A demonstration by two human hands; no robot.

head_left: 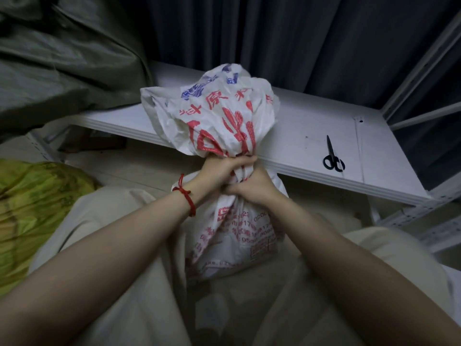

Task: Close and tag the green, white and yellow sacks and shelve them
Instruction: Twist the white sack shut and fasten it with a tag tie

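Hands (224, 169) grip white sack (224, 121); contents apparently hidden.

Black scissors (333, 156) are being carried by the white shelf (299, 136), near its front edge; its left end is being covered by a grey-green sack (62, 58).

Storeroom — dim, w/ racking

White slotted-metal shelf unit (311, 136), dark pleated curtain (274, 33) behind, bulky grey-green sack (50, 58) and yellow-green sack (30, 208) piled nearby — storage/packing area.
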